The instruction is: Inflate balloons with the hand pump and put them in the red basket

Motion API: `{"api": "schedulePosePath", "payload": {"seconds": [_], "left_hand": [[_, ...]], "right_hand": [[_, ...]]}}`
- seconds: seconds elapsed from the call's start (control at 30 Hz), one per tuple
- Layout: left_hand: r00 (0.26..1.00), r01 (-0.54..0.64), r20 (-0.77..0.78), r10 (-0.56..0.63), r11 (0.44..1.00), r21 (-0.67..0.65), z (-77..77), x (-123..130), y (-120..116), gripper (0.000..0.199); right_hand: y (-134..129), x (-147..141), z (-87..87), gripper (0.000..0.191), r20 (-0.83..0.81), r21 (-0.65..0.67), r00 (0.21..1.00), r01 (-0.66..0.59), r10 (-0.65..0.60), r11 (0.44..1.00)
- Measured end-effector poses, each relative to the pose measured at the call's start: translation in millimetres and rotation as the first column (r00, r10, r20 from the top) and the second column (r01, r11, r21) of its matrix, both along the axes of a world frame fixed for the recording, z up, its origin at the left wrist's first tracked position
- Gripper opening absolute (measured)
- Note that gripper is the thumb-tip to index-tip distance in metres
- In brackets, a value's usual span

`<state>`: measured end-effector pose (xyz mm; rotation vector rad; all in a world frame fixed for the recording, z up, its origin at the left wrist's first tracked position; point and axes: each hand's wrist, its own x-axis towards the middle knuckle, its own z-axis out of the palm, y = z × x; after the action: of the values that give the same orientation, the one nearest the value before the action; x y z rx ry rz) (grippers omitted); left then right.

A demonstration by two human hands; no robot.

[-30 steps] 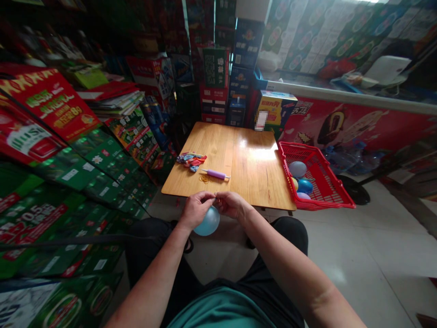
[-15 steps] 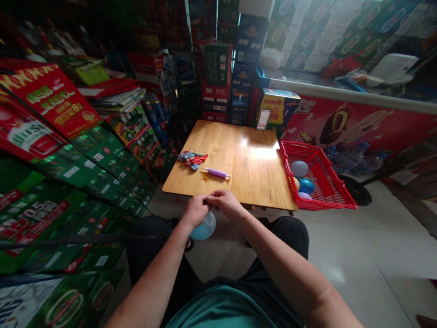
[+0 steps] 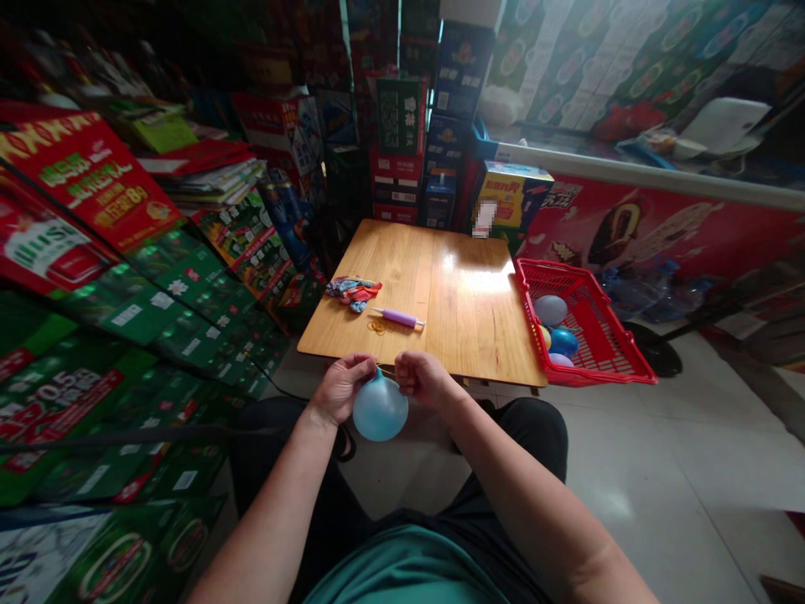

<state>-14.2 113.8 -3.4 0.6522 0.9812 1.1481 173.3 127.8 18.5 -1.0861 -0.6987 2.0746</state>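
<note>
Stacked cartons [image 3: 402,143] line the room — tiled floor [image 3: 635,470] below.

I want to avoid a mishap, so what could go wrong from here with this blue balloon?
The light blue balloon, pinched at the neck by the left hand, shows no visible tie, so a slackened grip could let air out. The rubber bands lie back on the wooden table, so reaching with the right hand might jostle it.

We see a pale blue inflated balloon [image 3: 380,409], round, its neck [image 3: 379,376] pointing up, pinched in the left fingers [image 3: 361,364], body hanging just below them; right fingers [image 3: 406,362] just beside the neck.
</note>
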Motion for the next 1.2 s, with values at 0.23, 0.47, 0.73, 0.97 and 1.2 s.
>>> {"api": "schedulePosePath", "payload": {"seconds": [0.23, 0.47, 0.73, 0.97, 1.2], "left_hand": [[0.999, 0.036, -0.024, -0.035, 0.999, 0.029, -0.7, 15, -5, 0.043], [0.975, 0.136, -0.197, -0.100, 0.974, 0.179, 13.7, 19, -11, 0.038], [0.980, 0.094, -0.188, -0.062, 0.981, 0.169, 6.6, 12, -9, 0.043], [0.965, 0.157, -0.235, -0.116, 0.975, 0.160, 7.3, 14, -10, 0.037], [0.818, 0.225, -0.571, -0.073, 0.954, 0.199, 7.9, 15, -8, 0.024]], "right_hand": [[5, -1, -7.7, 0.016, 0.123, -0.064, 0.985, -0.110, 0.117, 0.992], [9, 0, -11.6, 0.014, 0.111, -0.129, 0.989, -0.084, 0.098, 0.988], [5, 4, -10.0, 0.015, 0.029, -0.111, 0.997, -0.067, 0.071, 0.992], [-1, 6, -12.0, 0.016, 0.005, -0.026, 0.999, -0.053, 0.053, 0.998], [-6, 2, -21.5, 0.030, 0.045, 0.090, 0.999, 0.007, -0.011, 0.996]]}}
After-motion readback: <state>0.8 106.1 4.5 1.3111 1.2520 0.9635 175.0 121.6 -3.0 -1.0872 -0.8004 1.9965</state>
